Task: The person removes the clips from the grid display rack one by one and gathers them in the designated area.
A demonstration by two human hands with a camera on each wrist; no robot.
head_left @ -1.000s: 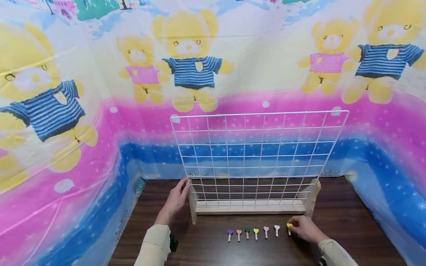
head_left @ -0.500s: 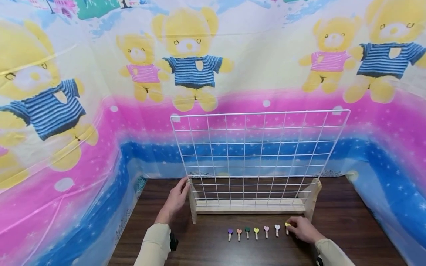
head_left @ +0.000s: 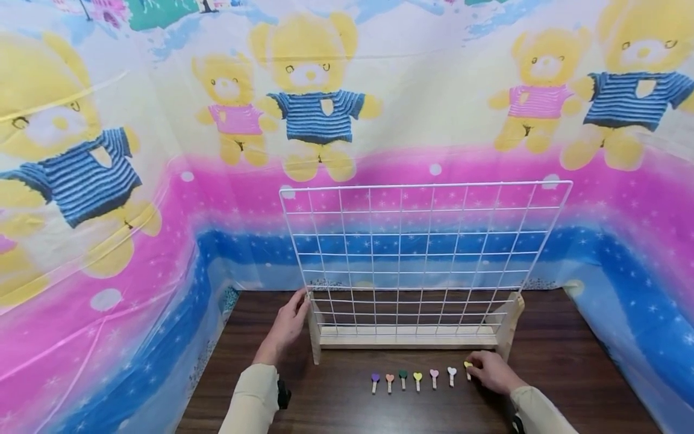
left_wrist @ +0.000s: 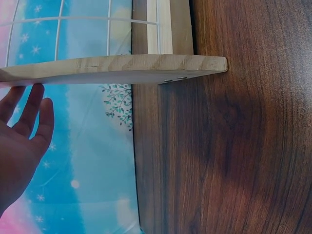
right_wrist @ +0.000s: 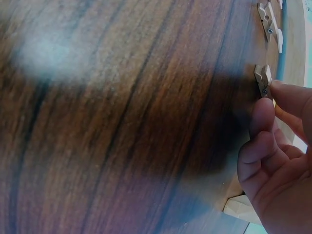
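My right hand (head_left: 492,371) pinches a small wooden clothespin with a yellow heart (head_left: 467,365), at the right end of a row of heart clothespins. In the right wrist view, thumb and fingertips hold one end of this clothespin (right_wrist: 263,80), close over the table. My left hand (head_left: 287,322) rests its fingertips on the left wooden side panel (head_left: 314,337) of a stand that holds a white wire grid (head_left: 425,185). Seen from the left wrist, its fingers (left_wrist: 33,105) are extended against the outer face of the panel (left_wrist: 122,62).
Left of the held one, the row has white (head_left: 452,375), pink (head_left: 434,377), yellow (head_left: 417,380), dark green (head_left: 403,378), orange (head_left: 389,382) and purple (head_left: 375,381) heart clothespins. A bear-print cloth (head_left: 423,120) hangs behind the brown wooden table (head_left: 336,404).
My right hand has shifted slightly left with the yellow-heart clothespin, closer to the white one. The left hand stays at the stand's side panel.
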